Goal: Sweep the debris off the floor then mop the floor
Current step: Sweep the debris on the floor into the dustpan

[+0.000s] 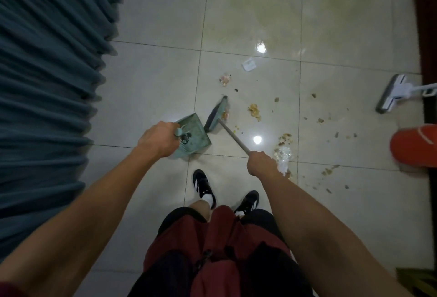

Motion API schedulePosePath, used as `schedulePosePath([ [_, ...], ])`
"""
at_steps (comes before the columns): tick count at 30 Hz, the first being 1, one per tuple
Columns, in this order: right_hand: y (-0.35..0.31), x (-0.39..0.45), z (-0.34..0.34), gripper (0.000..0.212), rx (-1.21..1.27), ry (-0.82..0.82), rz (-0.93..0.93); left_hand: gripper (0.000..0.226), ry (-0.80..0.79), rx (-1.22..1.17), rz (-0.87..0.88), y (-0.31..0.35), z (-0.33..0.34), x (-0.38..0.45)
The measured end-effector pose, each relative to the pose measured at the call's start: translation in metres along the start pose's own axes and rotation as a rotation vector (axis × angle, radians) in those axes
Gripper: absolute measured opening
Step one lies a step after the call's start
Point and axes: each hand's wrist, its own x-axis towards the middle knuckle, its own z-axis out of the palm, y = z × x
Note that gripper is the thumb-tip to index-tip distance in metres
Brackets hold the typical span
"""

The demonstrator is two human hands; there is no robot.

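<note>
As sweeping gets under way on a tiled floor [343, 24], a person stands with both arms stretched forward and down, the left hand [158, 139] curled round the handle of a green dustpan [194, 131] and the right hand [260, 162] gripping the shaft of a broom [216, 115]. The broom head sits just beside the open mouth of the dustpan, with a scrap or two caught against its bristles. Most of the debris [255, 111] — crumbs, torn wrappers, a crumpled clear plastic piece near the right hand — lies scattered to the right of the broom, well apart from the pan. By the look of it, the first step is barely begun: the next stroke calls for reaching the broom out to the right and drawing the litter back toward the pan, held steady and low. A white flat mop [392, 93] waits at the right edge, untouched — mopping comes later. Blue curtains [47, 84] hang at the left.
</note>
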Motion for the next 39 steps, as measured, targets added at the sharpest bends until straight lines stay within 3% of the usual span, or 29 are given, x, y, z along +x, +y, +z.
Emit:
schedulePosePath([
  [8, 0.072, -0.022, 0.037, 0.038, 0.031, -0.035, 0.082, 0.025, -0.035, 0.049, 0.064, 0.053, 0.038, -0.026],
  [20, 0.233, -0.086, 0.104, 0.033, 0.161, 0.005, 0.224, 0.026, -0.007, 0.180, 0.219, 0.189, 0.116, -0.076],
  [26, 0.289, -0.112, 0.127, 0.033, 0.186, 0.016, 0.299, 0.017, -0.013, 0.207, 0.323, 0.239, 0.139, -0.092],
  [32, 0.300, -0.119, 0.119, 0.033, 0.246, 0.082, 0.335, 0.015, -0.018, 0.210, 0.370, 0.266, 0.144, -0.093],
  [39, 0.276, -0.111, 0.099, 0.030, 0.261, 0.159, 0.323, 0.015, 0.002, 0.165, 0.358, 0.246, 0.127, -0.080],
])
